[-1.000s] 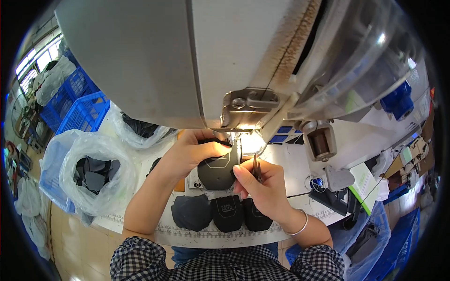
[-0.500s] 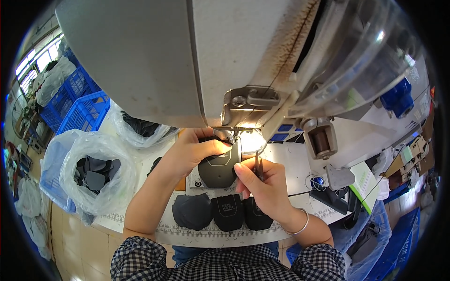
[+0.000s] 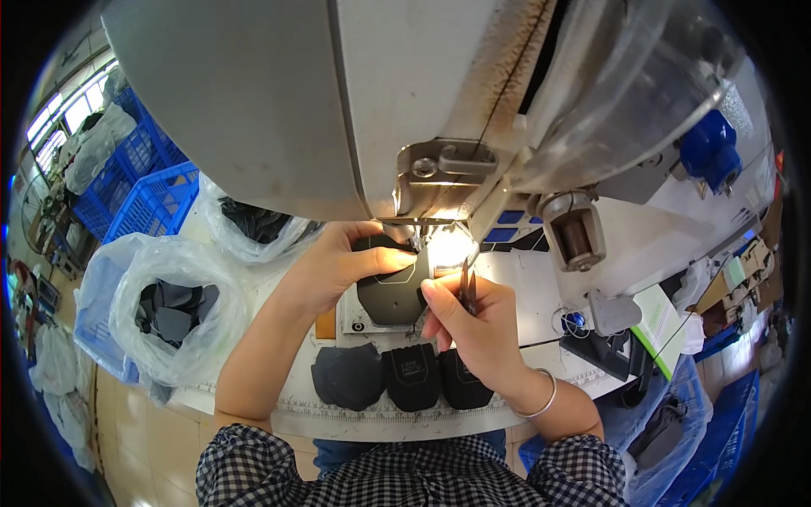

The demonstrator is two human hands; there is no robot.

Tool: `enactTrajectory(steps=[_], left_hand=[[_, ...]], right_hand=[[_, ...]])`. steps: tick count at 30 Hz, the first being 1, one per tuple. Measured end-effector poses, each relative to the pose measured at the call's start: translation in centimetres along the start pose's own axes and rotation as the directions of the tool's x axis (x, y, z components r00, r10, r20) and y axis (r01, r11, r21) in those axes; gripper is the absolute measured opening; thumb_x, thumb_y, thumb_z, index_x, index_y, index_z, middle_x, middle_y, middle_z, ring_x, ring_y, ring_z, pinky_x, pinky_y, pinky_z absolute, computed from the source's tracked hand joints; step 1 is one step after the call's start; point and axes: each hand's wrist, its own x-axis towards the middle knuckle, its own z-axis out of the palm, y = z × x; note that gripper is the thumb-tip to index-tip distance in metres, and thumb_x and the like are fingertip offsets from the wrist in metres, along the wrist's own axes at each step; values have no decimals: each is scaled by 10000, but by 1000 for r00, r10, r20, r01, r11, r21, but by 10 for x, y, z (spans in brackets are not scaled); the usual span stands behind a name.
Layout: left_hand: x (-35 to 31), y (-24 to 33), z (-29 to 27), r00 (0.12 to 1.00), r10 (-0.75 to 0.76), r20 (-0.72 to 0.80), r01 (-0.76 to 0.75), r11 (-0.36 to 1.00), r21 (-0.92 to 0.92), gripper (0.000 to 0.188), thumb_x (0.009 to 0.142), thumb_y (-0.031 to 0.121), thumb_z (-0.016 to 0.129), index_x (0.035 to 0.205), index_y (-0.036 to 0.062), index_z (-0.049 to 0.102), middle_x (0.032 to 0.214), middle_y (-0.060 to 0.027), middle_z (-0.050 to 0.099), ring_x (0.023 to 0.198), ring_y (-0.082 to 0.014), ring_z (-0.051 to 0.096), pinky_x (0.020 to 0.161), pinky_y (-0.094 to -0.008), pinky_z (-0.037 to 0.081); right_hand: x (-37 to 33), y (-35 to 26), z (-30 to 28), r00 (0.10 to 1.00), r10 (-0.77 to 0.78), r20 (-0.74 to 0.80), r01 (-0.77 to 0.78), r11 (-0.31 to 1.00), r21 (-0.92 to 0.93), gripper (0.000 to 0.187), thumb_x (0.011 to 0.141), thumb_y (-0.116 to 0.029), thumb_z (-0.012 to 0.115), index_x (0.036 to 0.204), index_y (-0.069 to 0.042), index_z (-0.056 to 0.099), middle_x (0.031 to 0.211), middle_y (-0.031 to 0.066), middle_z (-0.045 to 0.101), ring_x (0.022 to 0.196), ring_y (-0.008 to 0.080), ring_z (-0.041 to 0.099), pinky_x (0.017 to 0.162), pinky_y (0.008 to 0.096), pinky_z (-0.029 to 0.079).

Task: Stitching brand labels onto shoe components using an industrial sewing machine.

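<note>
A black rounded fabric piece (image 3: 390, 302) with a pale printed outline lies under the sewing machine's needle area (image 3: 420, 235). My left hand (image 3: 342, 264) presses on its upper left part, thumb on top and fingers partly hidden behind it. My right hand (image 3: 475, 325) pinches the piece's right edge between thumb and fingers. Dark pointed thread snips (image 3: 468, 289) are also held in that hand, tips pointing up beside the lit needle area. Nearer me, a stack of plain dark pieces (image 3: 347, 378) and two black pieces (image 3: 411, 378) lie in a row along the table edge.
The machine head (image 3: 245, 101) looms above my hands. Left of my arm stand a plastic bag of dark pieces (image 3: 173, 314), another bag (image 3: 253, 221) and blue crates (image 3: 152, 203). On the right are a thread spool (image 3: 574, 237), a green-edged box (image 3: 655, 329) and a lined blue crate (image 3: 667, 431).
The whole view has shifted slightly, so machine and hands appear higher. Both hands keep their hold on the black piece, and the snips' tips look a little further apart.
</note>
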Motion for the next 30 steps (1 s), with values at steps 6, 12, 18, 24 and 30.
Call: enactTrajectory(steps=[6, 12, 18, 24, 30], left_hand=[[-2, 5, 5, 998, -48, -31, 47, 999, -26, 120, 684, 54, 622, 791, 14, 583, 760, -34, 576, 676, -86, 535, 614, -197, 426], [-2, 3, 4, 998, -38, -45, 37, 999, -36, 120, 681, 51, 622, 789, 17, 583, 755, -31, 576, 653, -83, 533, 580, -191, 424], [0, 4, 3, 999, -23, -31, 23, 1000, -14, 159, 686, 25, 604, 840, -3, 575, 794, -47, 582, 685, -101, 550, 614, -208, 443], [1, 2, 1, 1000, 11, -19, -11, 1000, 5, 195, 692, 10, 584, 883, -27, 565, 828, -65, 586, 704, -116, 563, 642, -222, 457], [1, 4, 2, 1000, -16, -16, 15, 1000, -24, 136, 693, 13, 587, 828, -1, 576, 796, -46, 584, 699, -106, 549, 635, -218, 440]], right_hand=[[-1, 2, -2, 1000, 1, 11, -1, 1000, -1, 200, 844, -190, 537, 749, -22, 590, 543, 9, 541, 418, 21, 435, 386, 159, 342], [-3, 5, -3, 997, 32, 73, -34, 999, 30, 207, 846, -206, 537, 761, -22, 583, 552, 3, 536, 428, 22, 436, 390, 154, 328], [-2, 6, -2, 999, -6, 54, 6, 1000, 8, 213, 848, -205, 533, 759, -19, 585, 548, 0, 539, 428, 20, 434, 391, 154, 321], [-1, 5, -1, 999, -6, 38, 6, 1000, -5, 202, 844, -196, 538, 758, -20, 586, 544, 0, 537, 420, 22, 431, 385, 156, 326], [-1, 5, -1, 999, -16, 31, 16, 1000, -6, 196, 842, -192, 538, 761, -21, 587, 535, 0, 532, 413, 22, 427, 381, 155, 325]])
